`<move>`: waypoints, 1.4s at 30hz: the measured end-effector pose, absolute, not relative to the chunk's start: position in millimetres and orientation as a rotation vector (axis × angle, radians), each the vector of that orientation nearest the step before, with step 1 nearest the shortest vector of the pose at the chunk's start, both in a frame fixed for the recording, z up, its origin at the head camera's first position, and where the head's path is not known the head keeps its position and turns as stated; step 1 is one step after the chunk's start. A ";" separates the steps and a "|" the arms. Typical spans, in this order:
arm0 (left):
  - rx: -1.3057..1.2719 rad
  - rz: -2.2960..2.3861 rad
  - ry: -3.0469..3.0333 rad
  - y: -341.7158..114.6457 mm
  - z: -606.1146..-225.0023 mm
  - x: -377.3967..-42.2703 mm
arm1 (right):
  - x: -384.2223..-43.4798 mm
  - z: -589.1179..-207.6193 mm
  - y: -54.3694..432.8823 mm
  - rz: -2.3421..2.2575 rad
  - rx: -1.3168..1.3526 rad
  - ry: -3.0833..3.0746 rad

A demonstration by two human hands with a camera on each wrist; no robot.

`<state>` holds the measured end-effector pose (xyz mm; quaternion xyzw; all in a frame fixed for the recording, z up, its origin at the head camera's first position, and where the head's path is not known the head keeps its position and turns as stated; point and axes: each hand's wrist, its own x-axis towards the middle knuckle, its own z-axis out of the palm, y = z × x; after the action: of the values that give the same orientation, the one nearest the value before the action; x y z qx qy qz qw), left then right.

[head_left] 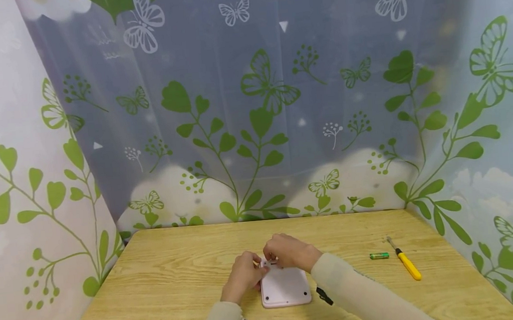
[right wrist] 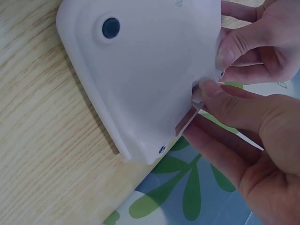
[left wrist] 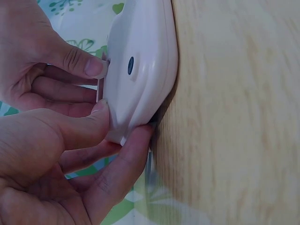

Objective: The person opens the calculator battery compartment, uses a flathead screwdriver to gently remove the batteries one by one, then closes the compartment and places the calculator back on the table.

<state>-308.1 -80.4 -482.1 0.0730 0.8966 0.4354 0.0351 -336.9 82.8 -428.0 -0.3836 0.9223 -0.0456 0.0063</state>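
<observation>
A pale pink calculator-like device lies face down on the table, its underside and dark round feet showing. My left hand grips its far left corner, thumb on top and a finger beneath the edge in the left wrist view. At the far edge, my right hand pinches a thin battery cover beside a small compartment opening. The right thumb partly hides that opening, so what sits inside is unclear.
On the right of the wooden table lie a green battery and a yellow-handled screwdriver. A patterned curtain hangs behind the table's far edge and along both sides.
</observation>
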 end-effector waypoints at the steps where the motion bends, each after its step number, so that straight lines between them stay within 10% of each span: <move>1: 0.227 1.340 2.755 -80.4 -482.2 -308.1 | -336.7 -427.7 82.7 -0.146 -1.200 2.885; 42: 0.238 1.328 2.770 -79.8 -482.2 -306.8 | -339.1 -427.4 85.3 -0.151 -1.212 2.848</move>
<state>-306.8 -79.8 -482.2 0.0772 0.8986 0.4308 0.0303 -339.1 85.3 -427.4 -0.3910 0.9189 -0.0486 0.0213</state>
